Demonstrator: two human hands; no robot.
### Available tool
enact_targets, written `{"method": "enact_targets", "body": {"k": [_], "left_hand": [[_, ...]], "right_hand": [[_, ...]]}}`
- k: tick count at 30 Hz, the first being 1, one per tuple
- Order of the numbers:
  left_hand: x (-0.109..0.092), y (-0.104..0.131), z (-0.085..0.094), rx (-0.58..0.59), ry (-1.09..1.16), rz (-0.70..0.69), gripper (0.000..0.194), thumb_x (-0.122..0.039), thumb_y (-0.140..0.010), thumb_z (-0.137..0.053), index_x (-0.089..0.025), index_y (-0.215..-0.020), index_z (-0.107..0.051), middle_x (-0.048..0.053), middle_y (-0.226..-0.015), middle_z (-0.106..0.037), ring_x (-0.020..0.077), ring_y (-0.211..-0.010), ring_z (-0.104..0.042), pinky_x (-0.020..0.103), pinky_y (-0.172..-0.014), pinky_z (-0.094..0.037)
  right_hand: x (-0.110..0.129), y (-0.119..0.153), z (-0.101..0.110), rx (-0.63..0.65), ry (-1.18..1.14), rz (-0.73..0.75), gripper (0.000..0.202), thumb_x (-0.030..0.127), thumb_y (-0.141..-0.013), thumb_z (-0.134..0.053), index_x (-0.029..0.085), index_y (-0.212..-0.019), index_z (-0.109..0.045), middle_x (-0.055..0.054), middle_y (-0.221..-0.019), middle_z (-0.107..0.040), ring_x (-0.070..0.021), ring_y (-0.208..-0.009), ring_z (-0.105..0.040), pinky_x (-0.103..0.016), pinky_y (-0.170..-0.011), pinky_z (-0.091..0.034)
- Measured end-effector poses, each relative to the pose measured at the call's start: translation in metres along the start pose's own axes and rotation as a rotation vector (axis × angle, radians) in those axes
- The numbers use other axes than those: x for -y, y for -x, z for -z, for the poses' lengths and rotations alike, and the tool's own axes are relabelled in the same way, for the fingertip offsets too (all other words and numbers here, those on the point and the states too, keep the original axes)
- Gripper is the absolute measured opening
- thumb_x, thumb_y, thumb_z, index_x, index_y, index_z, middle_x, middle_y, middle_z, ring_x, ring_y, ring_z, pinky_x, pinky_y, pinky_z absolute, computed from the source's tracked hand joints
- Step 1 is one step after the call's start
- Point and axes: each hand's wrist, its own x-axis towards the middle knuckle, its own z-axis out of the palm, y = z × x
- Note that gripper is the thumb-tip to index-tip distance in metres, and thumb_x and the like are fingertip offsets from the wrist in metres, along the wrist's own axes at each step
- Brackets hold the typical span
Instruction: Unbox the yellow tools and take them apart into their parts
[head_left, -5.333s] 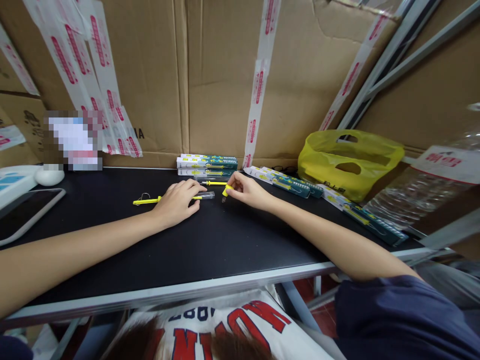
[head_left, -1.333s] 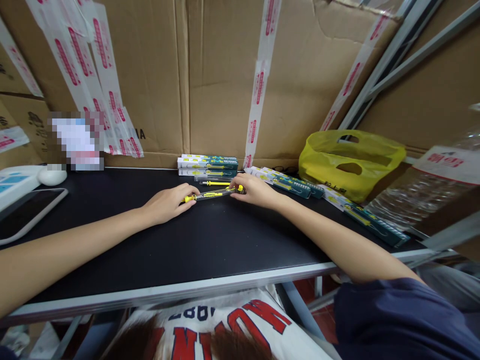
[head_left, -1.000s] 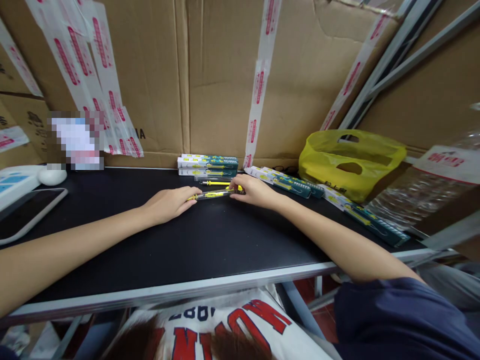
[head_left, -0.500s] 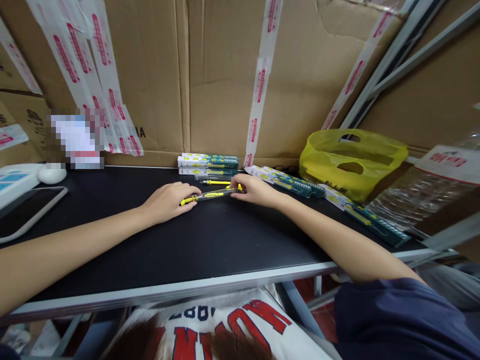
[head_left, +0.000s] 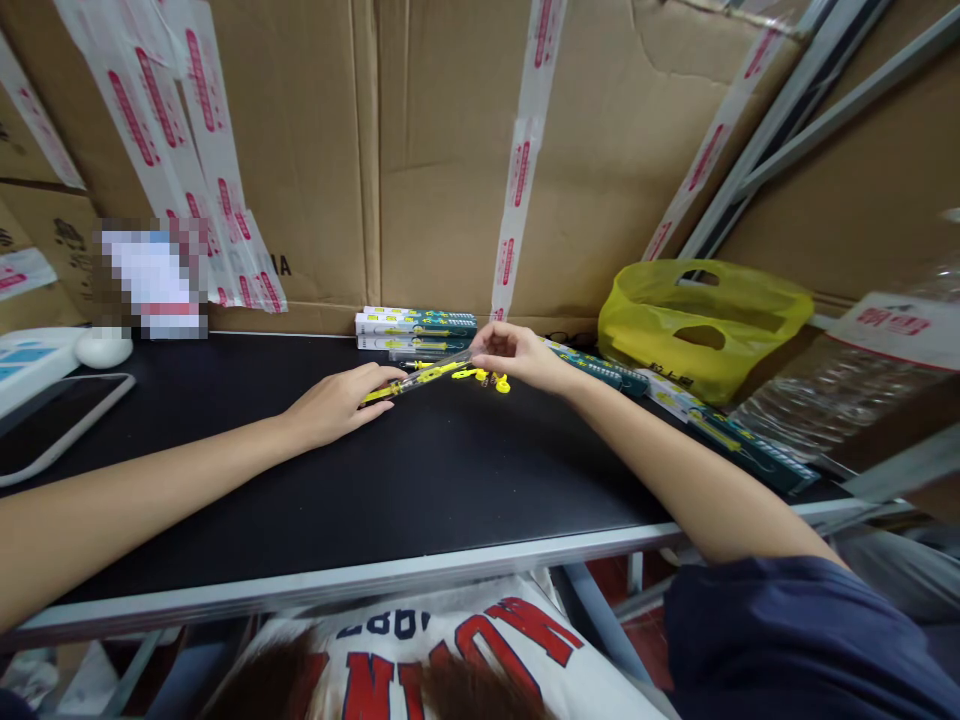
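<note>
A clear tube with a yellow tool inside (head_left: 435,372) is tilted above the black table, its right end higher. My left hand (head_left: 341,402) pinches its left end between thumb and fingers. At its right end, the fingers of my right hand (head_left: 517,356) are closed on the clear plastic. Small yellow pieces (head_left: 502,383) lie on the table just below my right hand. Behind the tube, another yellow and black tool (head_left: 420,364) lies partly hidden beside a stack of narrow white and green boxes (head_left: 415,329).
More narrow boxes (head_left: 731,435) lie to the right, near a yellow plastic bag (head_left: 697,325) and a large clear bottle (head_left: 840,370). At the far left are a phone (head_left: 60,420) and a white device (head_left: 37,360). A cardboard wall (head_left: 435,180) stands behind the table (head_left: 360,500).
My right hand has risen slightly and moved right, lifting the tube's right end. The small yellow pieces below it now show clearly. My left hand has barely moved.
</note>
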Motion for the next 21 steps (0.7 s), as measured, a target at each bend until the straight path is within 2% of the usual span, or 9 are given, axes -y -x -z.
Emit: {"method": "enact_targets", "body": {"k": [4,9,16,21], "left_hand": [[0.001,0.0,-0.001,-0.003,-0.003,0.006,0.039,-0.038,-0.094,-0.042,-0.024,-0.129,-0.047,0.005,-0.117,-0.06,0.0212,-0.102,-0.06,0.031,-0.084,-0.046],[0.004,0.0,-0.003,-0.008,0.008,0.006,0.039,-0.039,-0.095,-0.04,-0.023,-0.129,-0.047,0.005,-0.124,-0.06,0.0214,-0.109,-0.059,0.031,-0.09,-0.045],[0.001,0.0,0.0,0.018,-0.001,0.051,0.041,-0.045,-0.096,-0.036,-0.023,-0.129,-0.048,0.005,-0.121,-0.063,0.0226,-0.104,-0.062,0.031,-0.084,-0.047],[0.002,0.0,-0.001,0.025,-0.011,0.009,0.035,-0.042,-0.096,-0.036,-0.022,-0.115,-0.058,0.005,-0.113,-0.066,0.0207,-0.1,-0.062,0.029,-0.082,-0.046]], "right_hand": [[0.001,-0.002,0.003,-0.081,-0.129,-0.042,0.033,0.041,-0.072,-0.072,0.017,-0.087,-0.055,0.001,-0.069,-0.059,-0.0085,-0.057,-0.055,-0.021,-0.048,-0.05],[0.006,-0.002,0.002,-0.149,-0.249,-0.065,0.035,0.04,-0.068,-0.075,0.018,-0.084,-0.054,-0.001,-0.077,-0.061,-0.0094,-0.064,-0.058,-0.02,-0.05,-0.052],[0.007,-0.002,0.008,-0.227,-0.309,-0.095,0.033,0.043,-0.074,-0.069,0.019,-0.085,-0.05,-0.004,-0.087,-0.065,-0.0098,-0.067,-0.061,-0.022,-0.052,-0.054],[0.005,-0.003,0.013,-0.28,-0.345,-0.081,0.036,0.047,-0.074,-0.069,0.019,-0.083,-0.049,-0.004,-0.088,-0.067,-0.0106,-0.067,-0.064,-0.022,-0.051,-0.055]]}}
